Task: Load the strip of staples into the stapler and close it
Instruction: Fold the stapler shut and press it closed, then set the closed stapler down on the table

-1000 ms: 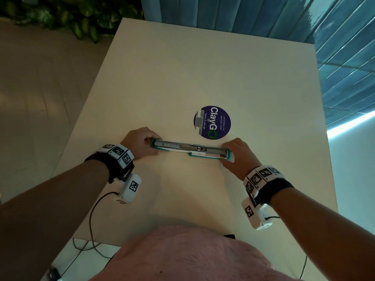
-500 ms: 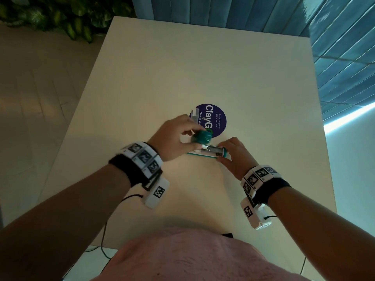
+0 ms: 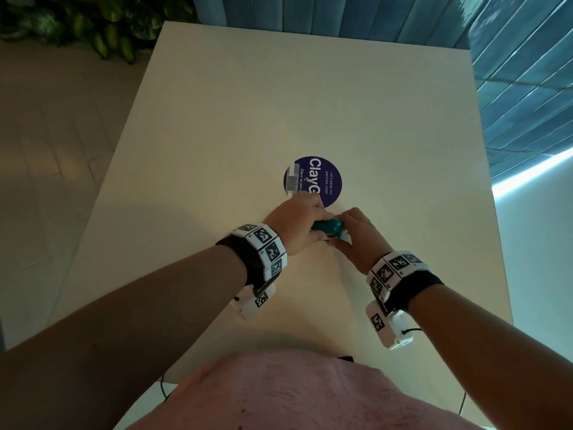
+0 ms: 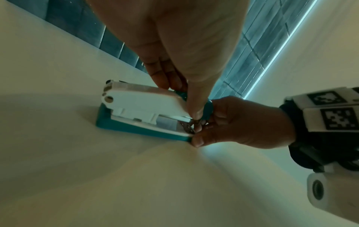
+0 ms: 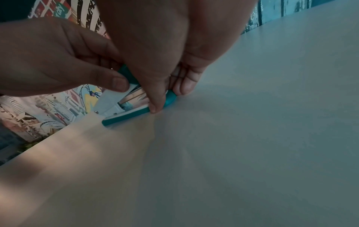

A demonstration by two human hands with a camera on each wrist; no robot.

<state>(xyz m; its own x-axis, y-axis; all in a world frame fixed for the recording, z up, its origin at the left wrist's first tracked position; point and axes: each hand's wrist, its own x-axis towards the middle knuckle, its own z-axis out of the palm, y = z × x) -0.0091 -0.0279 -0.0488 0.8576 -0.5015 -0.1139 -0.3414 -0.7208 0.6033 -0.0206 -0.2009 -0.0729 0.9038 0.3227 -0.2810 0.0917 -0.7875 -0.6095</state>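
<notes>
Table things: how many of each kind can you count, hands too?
Hands: 2, the left hand and the right hand, both gripping the stapler.
Staplers: 1, the teal and white stapler.
Round stickers: 1, the dark blue sticker on the table.
Total: 4.

The stapler [image 4: 139, 110] looks like smooth teal and white plastic with shiny metal inside; the table [image 3: 310, 103] is matt.
</notes>
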